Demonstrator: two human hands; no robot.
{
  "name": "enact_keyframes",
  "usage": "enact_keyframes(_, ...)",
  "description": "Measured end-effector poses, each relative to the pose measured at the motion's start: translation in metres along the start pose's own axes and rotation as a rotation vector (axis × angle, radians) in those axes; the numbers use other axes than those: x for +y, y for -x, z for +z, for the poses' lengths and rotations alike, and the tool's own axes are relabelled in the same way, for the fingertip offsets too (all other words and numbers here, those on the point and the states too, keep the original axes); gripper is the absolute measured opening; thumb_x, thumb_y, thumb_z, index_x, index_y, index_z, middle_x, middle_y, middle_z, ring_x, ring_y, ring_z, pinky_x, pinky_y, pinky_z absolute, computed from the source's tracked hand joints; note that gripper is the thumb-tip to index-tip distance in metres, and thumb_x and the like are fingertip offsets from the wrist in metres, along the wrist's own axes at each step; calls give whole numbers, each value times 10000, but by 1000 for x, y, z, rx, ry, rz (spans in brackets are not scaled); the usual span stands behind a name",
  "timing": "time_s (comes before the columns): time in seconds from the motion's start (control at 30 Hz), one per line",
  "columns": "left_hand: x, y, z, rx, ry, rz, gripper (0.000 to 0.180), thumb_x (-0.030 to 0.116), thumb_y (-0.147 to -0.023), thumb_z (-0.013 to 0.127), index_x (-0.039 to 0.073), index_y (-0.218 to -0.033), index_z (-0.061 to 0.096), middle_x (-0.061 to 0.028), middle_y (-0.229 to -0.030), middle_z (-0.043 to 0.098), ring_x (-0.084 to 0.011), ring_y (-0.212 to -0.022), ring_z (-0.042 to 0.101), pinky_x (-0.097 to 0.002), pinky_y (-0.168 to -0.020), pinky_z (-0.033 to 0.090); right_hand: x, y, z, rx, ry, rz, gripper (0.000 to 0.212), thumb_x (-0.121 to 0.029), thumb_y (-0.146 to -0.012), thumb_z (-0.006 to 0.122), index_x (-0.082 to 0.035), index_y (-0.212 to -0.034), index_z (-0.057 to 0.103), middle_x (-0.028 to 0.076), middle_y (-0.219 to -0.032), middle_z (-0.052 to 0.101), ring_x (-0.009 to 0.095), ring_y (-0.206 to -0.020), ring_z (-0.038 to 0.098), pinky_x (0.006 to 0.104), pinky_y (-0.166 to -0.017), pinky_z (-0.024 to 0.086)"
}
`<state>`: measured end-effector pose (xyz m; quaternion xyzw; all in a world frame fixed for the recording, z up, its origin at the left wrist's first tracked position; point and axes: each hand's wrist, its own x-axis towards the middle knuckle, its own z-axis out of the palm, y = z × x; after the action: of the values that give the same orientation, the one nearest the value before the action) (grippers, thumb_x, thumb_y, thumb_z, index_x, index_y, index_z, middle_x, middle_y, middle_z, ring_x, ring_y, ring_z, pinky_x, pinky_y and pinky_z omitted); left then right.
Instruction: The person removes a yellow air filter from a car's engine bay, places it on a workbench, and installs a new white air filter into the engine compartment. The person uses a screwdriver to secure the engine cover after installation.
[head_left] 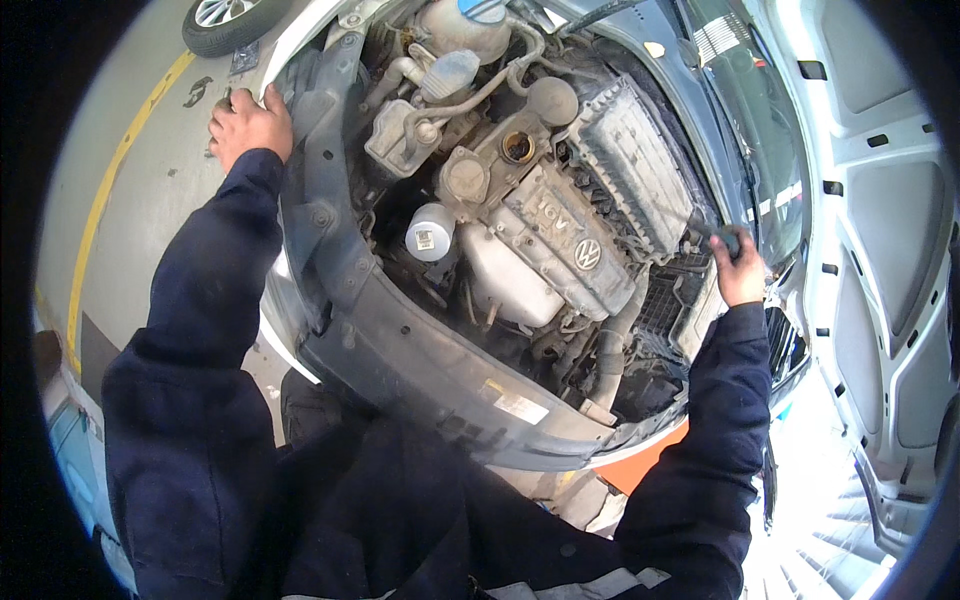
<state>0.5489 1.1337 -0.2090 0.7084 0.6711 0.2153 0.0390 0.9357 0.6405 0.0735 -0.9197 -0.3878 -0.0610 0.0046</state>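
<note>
The engine [570, 240] of a car lies open below me, dusty, with a grey plastic cover across its middle. My right hand [738, 272] is closed around a dark-handled tool [726, 240] above the right side of the bay, beside the ribbed black air filter housing [640, 165]. The tool's far end is blurred, so its kind is unclear. At the left, my left hand [250, 128] is beside the fender edge, fingers curled around something dark that is mostly hidden. The oil filler opening [517, 147] is uncapped. Near it stands a white oil filter [430, 232].
The raised hood [890, 200] stands at the right, beside the windshield [750, 120]. The front crossmember [430, 350] runs between me and the engine. On the floor at the upper left lies a wheel [232, 25], near a yellow line [110, 180]. A coolant reservoir [465, 30] sits at the back.
</note>
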Motion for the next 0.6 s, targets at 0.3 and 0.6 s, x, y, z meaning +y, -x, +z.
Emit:
enact_keyframes(0.3,-2,-2,3,3,-40,10,558,574,-991,487,116,-1283,610,-203,-1373,547,-404,-1263,524,-554,-1021,430,-95,-27,53,78,-118,0,346,-308,-942,721,-28,-1137,658,216,-964,726,365,-906,715,413,-809,549)
enact_keyframes(0.6,0,-1,0,-9,8,-6,540,547,-973,519,86,-1239,610,-212,-1376,538,-405,-1289,495,-562,-1049,391,-100,-32,65,64,-151,10,355,-313,-941,720,-28,-1144,659,227,-957,724,378,-886,718,427,-789,551)
